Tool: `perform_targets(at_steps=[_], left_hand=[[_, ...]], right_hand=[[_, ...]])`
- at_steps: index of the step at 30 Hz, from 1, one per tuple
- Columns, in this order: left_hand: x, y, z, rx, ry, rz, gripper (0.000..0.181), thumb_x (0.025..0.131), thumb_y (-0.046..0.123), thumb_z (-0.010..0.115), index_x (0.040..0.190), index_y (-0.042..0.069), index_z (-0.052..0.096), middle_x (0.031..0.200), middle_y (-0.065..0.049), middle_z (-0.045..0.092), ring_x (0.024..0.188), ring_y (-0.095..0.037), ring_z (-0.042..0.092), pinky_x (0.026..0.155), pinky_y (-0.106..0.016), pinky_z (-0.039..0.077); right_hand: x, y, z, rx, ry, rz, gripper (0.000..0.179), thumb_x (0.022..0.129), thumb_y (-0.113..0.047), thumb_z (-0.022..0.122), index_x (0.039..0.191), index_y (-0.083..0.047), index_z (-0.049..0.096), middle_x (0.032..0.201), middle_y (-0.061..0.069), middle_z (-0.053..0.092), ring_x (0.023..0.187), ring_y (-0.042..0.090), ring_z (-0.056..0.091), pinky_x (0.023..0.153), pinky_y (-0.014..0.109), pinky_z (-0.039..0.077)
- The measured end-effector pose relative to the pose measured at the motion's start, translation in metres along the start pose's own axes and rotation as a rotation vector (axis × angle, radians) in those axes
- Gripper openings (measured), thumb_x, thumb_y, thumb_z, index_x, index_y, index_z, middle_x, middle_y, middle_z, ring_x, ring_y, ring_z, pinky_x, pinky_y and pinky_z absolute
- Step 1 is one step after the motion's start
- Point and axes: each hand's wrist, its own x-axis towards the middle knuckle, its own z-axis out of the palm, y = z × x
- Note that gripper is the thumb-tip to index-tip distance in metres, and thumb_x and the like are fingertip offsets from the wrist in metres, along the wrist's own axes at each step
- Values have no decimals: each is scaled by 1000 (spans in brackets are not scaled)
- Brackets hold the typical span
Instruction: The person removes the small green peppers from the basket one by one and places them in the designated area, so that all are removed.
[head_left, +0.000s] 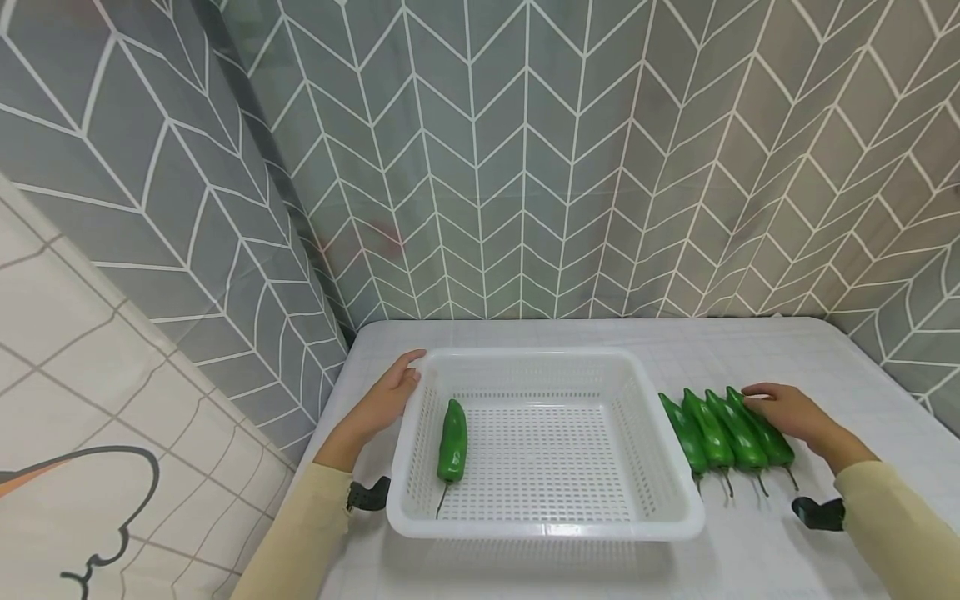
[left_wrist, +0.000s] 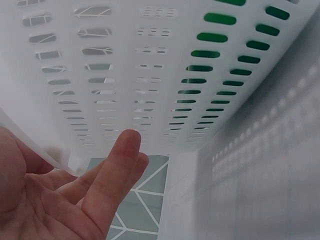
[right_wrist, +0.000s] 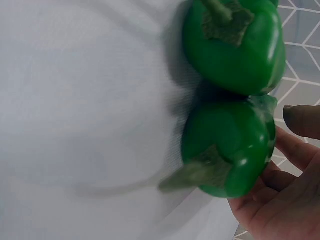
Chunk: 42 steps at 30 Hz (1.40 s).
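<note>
A white perforated plastic basket (head_left: 543, 530) stands on the table, with one green chili pepper (head_left: 452, 442) lying in its left part. My left hand (head_left: 382, 400) holds the basket's left rim near the far corner. In the left wrist view the thumb goes over the rim, while the other fingers extend outside the wall. Right of the basket, several green peppers (head_left: 705, 425) lie side by side, stems toward me. My right hand (head_left: 787, 408) is at the far end of the rightmost pepper (right_wrist: 230, 140). Its fingers lie along the pepper's side, the thumb apart from it.
The table (head_left: 525, 575) has a white cloth. Behind it hangs a grey curtain (head_left: 495, 167) with white chevron lines, continuing along the left side. The basket's right wall is close to the leftmost of the loose peppers (head_left: 684, 437). Black wrist straps show at both sleeves.
</note>
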Motion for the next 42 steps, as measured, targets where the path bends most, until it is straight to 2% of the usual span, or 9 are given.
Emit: perform_targets(at_steps=[12,16,20,23,25,28,33,38,42], left_hand=[[-1,-1,0,-4,0,8,41,98,25,30,139,21,21,117,-7,51,91,-19,58,83,-42,43],[-1,-1,0,13,3,8,41,98,27,30,138,23,21,116,-6,51,92,-18,57,86,-44,40],[-1,-1,0,25,3,7,42,98,27,30,139,24,21,115,-6,51,93,-17,57,88,-45,37],[0,-1,0,27,3,2,42,98,28,30,138,24,21,116,-5,51,93,-17,57,88,-45,38],[0,-2,0,26,5,-1,42,98,27,30,138,24,21,115,-5,51,92,-18,57,87,-45,38],[0,-2,0,25,10,-6,41,98,28,30,138,25,22,115,-5,51,92,-17,57,87,-44,39],[0,-2,0,12,7,3,42,98,26,29,139,22,22,116,-7,51,92,-18,58,85,-43,41],[0,-2,0,1,1,1,41,98,26,30,138,23,22,116,-7,51,91,-19,58,83,-42,42],[0,-2,0,7,-2,9,41,98,26,29,139,23,21,115,-6,51,92,-18,58,85,-44,40]], right_hand=[[3,-13,-1,-33,107,-102,50,94,-29,37,120,14,40,118,39,37,104,52,37,78,58,35],[17,1,3,-68,177,-133,49,95,-33,37,120,9,44,116,35,43,101,48,42,67,48,44],[36,24,7,-94,233,-161,49,94,-38,38,120,3,46,115,30,46,100,45,45,61,43,45],[45,30,9,-88,248,-183,50,93,-40,39,121,1,46,115,29,47,100,44,45,67,49,44],[42,22,8,-97,272,-195,51,92,-40,40,121,1,46,114,28,48,100,44,44,67,50,44],[30,-2,6,-89,291,-211,50,91,-39,44,119,3,47,113,29,48,101,46,44,65,50,44],[10,-35,4,-64,302,-225,53,91,-40,45,119,5,47,113,30,48,103,46,42,69,53,42],[7,-44,5,-54,314,-238,51,91,-39,45,120,3,47,115,27,49,104,44,43,71,55,41],[9,-47,6,-33,306,-291,53,91,-41,44,121,3,46,116,27,48,106,44,42,74,57,39]])
